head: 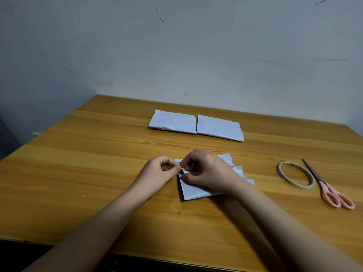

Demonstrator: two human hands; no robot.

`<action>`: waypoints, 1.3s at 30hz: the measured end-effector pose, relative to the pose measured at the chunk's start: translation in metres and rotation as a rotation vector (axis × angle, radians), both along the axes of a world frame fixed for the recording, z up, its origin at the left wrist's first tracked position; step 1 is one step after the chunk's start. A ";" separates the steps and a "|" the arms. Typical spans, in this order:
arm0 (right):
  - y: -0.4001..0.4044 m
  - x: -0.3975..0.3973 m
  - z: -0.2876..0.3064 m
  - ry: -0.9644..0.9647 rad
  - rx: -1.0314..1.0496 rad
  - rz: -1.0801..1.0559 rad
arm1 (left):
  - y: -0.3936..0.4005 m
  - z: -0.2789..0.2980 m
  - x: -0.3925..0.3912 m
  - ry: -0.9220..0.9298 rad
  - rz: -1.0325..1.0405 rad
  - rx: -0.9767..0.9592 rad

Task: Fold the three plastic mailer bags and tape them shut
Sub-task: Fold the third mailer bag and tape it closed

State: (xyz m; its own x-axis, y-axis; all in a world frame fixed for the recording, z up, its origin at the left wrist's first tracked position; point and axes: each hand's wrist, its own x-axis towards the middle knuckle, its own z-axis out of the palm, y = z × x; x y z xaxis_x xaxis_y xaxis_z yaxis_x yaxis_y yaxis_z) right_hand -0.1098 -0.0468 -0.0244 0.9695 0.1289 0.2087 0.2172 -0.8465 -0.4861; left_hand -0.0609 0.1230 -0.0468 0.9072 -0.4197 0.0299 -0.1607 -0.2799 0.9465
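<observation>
Now: left hand palm-down, fingers curled, thumb and forefinger pinching a small white strip, probably tape. Right hand arched over third mailer bag, fingertips pinching same strip from opposite side, heel resting on bag. Bag flat under both sets of fingertips. Two folded bags beyond fingers; tape roll, scissors right of right hand.

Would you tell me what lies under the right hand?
The third mailer bag lies under the right hand; its middle is covered, so any tape there cannot be seen.
</observation>
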 end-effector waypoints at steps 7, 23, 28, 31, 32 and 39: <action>0.010 -0.001 -0.005 -0.231 -0.105 -0.156 | -0.001 0.010 -0.005 0.126 0.052 -0.068; -0.001 -0.004 -0.011 -0.580 -0.315 -0.020 | -0.008 0.021 -0.005 0.550 -0.018 -0.169; 0.005 -0.007 -0.004 -0.397 -0.128 -0.136 | -0.009 0.018 -0.006 0.516 0.011 -0.179; 0.007 -0.004 -0.005 -0.315 -0.100 -0.201 | -0.010 0.018 -0.007 0.483 0.033 -0.186; 0.009 -0.003 -0.006 -0.317 -0.117 -0.205 | -0.010 0.018 -0.007 0.472 0.037 -0.184; 0.011 0.000 -0.004 -0.196 -0.078 -0.204 | -0.012 0.017 -0.007 0.321 0.041 -0.094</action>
State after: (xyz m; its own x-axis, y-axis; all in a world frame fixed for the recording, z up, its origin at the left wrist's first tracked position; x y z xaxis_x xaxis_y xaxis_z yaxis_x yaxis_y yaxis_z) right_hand -0.1098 -0.0361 -0.0287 0.9194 -0.0414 0.3912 0.1219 -0.9155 -0.3835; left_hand -0.0678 0.1109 -0.0296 0.8925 -0.3917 -0.2236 0.1597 -0.1894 0.9688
